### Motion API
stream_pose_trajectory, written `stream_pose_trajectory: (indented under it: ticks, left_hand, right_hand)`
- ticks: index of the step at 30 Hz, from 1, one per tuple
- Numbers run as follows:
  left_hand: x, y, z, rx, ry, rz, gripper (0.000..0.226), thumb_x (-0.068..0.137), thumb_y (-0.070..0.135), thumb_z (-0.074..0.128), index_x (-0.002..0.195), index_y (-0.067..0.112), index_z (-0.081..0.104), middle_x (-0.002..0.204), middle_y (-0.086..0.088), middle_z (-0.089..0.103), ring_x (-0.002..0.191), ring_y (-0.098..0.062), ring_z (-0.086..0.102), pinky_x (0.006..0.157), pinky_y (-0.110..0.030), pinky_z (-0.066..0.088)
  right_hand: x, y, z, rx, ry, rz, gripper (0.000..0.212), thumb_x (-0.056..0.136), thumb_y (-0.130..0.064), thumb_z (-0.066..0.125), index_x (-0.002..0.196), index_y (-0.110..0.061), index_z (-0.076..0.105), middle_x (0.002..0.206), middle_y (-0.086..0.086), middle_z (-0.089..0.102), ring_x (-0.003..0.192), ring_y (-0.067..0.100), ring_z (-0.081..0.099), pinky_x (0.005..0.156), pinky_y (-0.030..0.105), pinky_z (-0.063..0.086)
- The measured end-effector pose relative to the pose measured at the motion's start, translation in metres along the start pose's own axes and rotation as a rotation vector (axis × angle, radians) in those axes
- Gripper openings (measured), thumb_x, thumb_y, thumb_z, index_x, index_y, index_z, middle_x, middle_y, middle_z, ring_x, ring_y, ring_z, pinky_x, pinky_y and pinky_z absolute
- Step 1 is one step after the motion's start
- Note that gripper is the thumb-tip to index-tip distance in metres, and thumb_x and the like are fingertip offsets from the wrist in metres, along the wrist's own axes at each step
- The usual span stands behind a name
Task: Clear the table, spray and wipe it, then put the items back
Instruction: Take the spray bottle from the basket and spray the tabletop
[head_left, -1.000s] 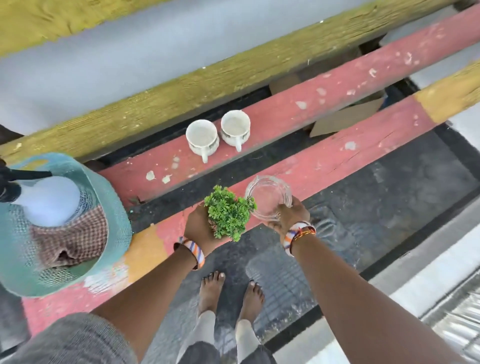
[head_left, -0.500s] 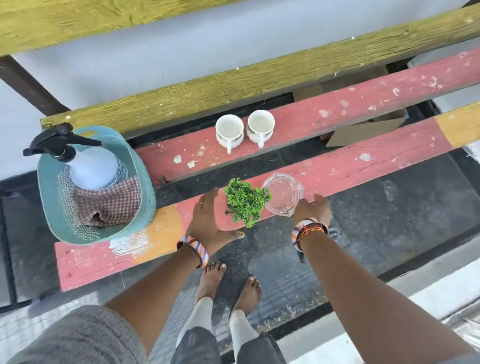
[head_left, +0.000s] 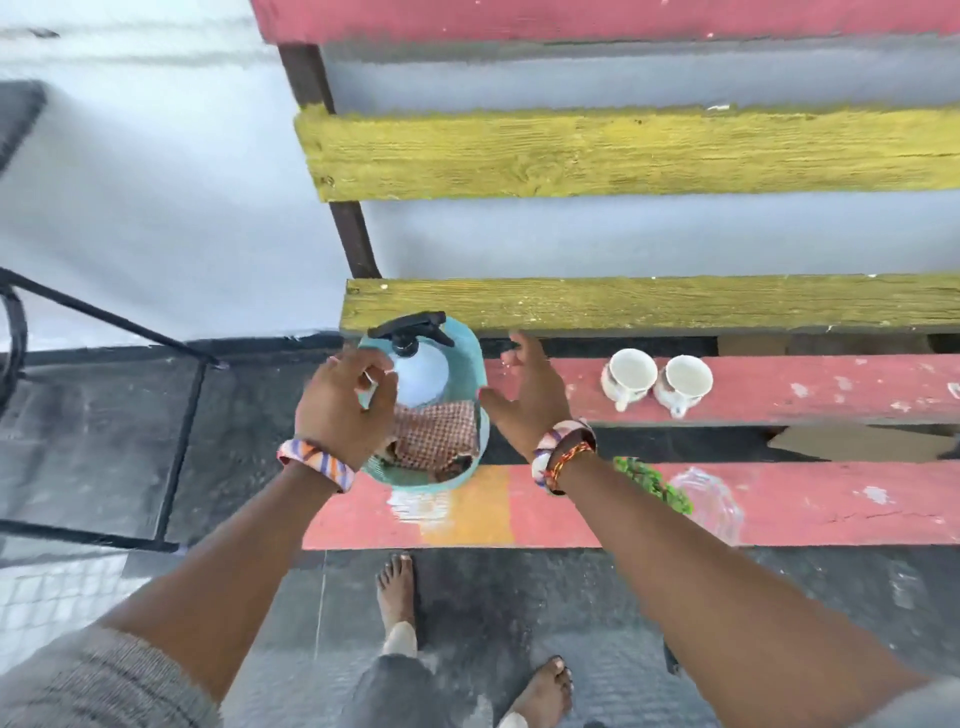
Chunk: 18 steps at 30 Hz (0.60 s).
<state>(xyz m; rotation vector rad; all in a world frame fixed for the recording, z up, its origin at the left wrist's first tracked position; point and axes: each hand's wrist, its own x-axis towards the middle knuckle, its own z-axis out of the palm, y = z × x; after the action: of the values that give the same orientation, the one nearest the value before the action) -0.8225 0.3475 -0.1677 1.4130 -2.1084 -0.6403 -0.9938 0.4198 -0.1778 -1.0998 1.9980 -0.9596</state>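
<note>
A teal basket (head_left: 415, 480) stands at the left end of the red front plank (head_left: 831, 504). Inside it are a white spray bottle (head_left: 421, 374) with a black trigger and a checked cloth (head_left: 436, 436). My left hand (head_left: 343, 405) hovers over the basket's left rim, fingers loosely curled beside the bottle and holding nothing I can see. Beside the right rim, my right hand (head_left: 530, 400) is spread open. A small green plant (head_left: 654, 483) and a glass bowl (head_left: 711, 499) sit on the front plank, partly hidden by my right forearm.
Two white cups (head_left: 628, 374) (head_left: 685, 379) stand side by side on the red back plank. Yellow planks (head_left: 623, 304) rise behind. A black metal frame (head_left: 176, 457) stands to the left on the dark floor. Cardboard (head_left: 857, 441) lies beneath the gap. My bare feet are below.
Both hands let go of the plant and glass bowl, which now rest on the front plank. The hands moved left to the basket, and my view swung left with them.
</note>
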Motion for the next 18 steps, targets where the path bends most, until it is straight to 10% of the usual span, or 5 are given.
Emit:
stream_pose_trajectory:
  ticks: [8,18]
  left_hand:
    - [0.084,-0.093,-0.025,-0.028,-0.058,0.06,0.019,0.077,0.007,0.054,0.091,0.0,0.066,0.079,-0.014,0.067,0.069,-0.026,0.057,0.066,-0.031,0.046]
    - [0.136,-0.127,-0.037,-0.177,-0.311,0.267,0.022,0.082,-0.003,0.056,0.103,0.0,0.063,0.099,-0.011,0.065,0.071,-0.018,0.054,0.063,-0.019,0.045]
  right_hand:
    - [0.071,-0.023,0.141,0.11,0.208,0.268,0.109,0.071,-0.017,0.075,0.149,-0.011,0.0,0.156,0.009,0.012,0.143,0.028,0.015,0.115,0.04,0.022]
    - [0.11,-0.047,0.164,0.327,0.828,0.436,0.087,0.07,0.004,0.071,0.141,0.005,0.02,0.139,0.023,0.037,0.124,0.035,0.046,0.104,0.039,0.041]
